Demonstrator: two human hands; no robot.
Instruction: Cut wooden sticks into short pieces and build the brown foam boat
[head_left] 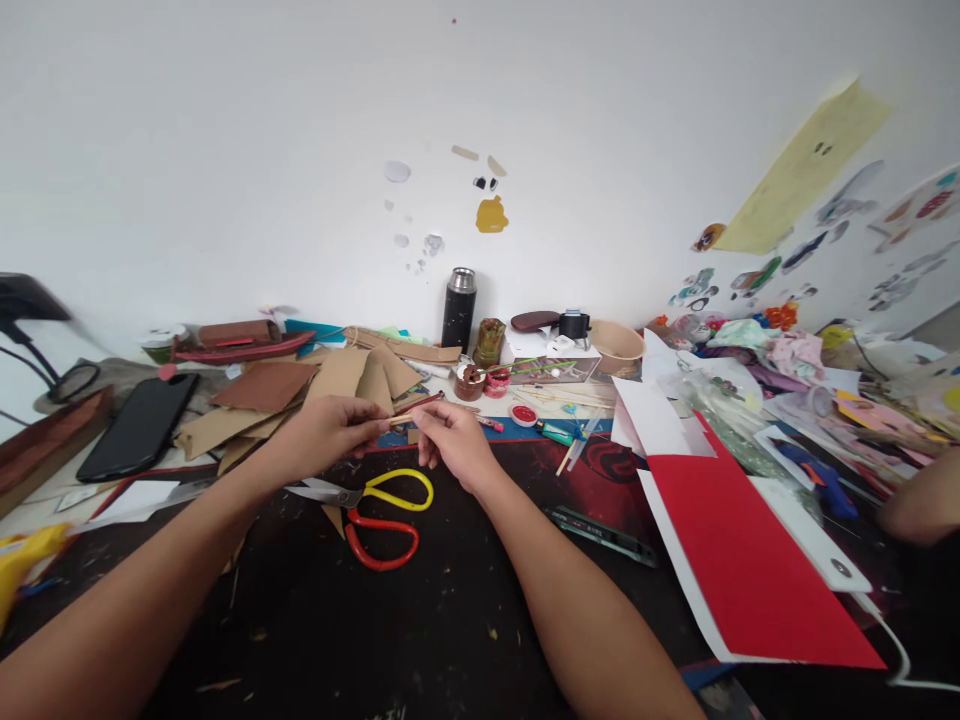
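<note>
Both of my hands meet over the desk, pinching a short, thin wooden stick (400,420) between the fingertips. My left hand (339,432) is closed on its left end, while my right hand (457,440) is closed on the right end; the fingers hide part of it. Just below the hands lies a pair of scissors (358,495) with one yellow and one red handle, blades toward the left. A pencil (491,425) with a pink end shows beyond my right hand. Pieces of brown cardboard (341,375) are piled behind my left hand.
A black phone (137,428) lies at left. At the back stand a black thermos (459,312), small jars (470,380) and a round box (616,345). A utility knife (600,535) and red paper (750,560) lie at right. Another person's arm (922,500) reaches in there.
</note>
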